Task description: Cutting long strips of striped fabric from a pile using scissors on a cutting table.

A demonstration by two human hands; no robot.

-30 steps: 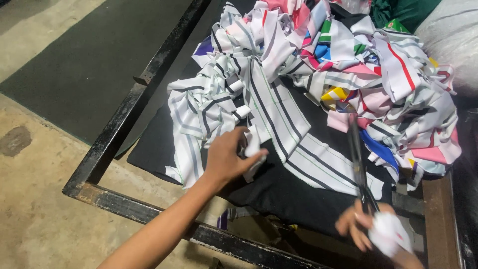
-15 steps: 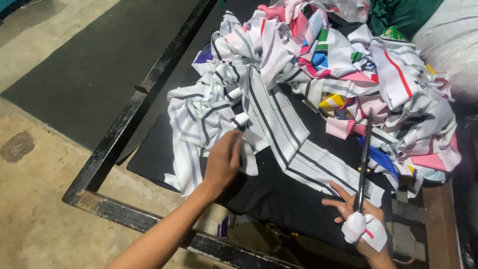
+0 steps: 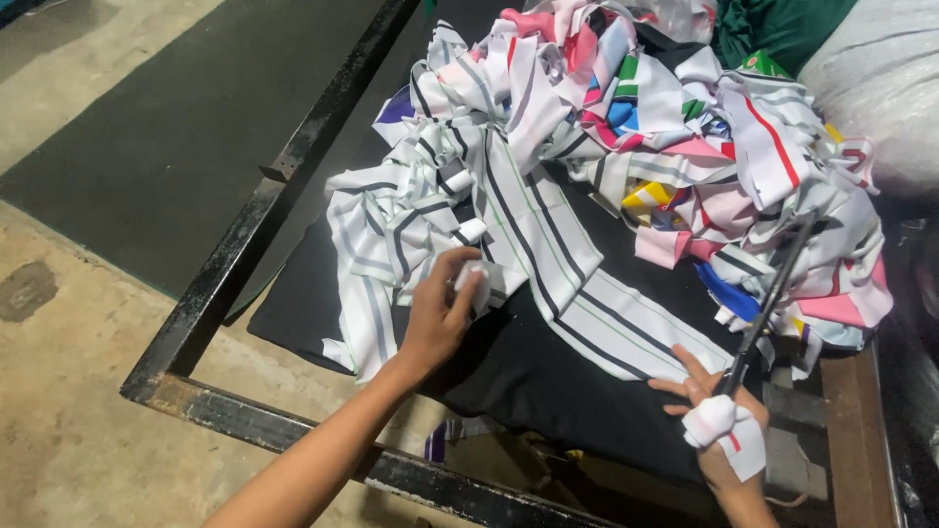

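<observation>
- Nearest: right hand [image 3: 719, 430], thumb wrapped in white cloth strips, closed around the handles of long dark scissors [image 3: 773, 293]; remaining fingers spread low against the black cloth [image 3: 548, 381]; blades closed or nearly so, slanting up toward the heap.
- Beside it: left hand [image 3: 440, 313], fingers pinched on a small white scrap [image 3: 481, 282] at the edge of the striped strip [image 3: 548, 254].
- Under both hands: black cloth spread over a dark metal frame [image 3: 225, 284], concrete floor [image 3: 68, 391] at the left.
- Further back: striped strip, white with dark lines, lying flat and long across the cloth, one end near the scissors, the other running up into the heap.
- Beyond: large tangled heap of cut fabric pieces [image 3: 685, 137], white, pink, blue, yellow, green.
- Farthest: grey sack [image 3: 880, 88] and green cloth [image 3: 773, 29] at top right.
- Judged progress: much fabric already in pieces, the long strip seemingly still whole, share left unclear.
</observation>
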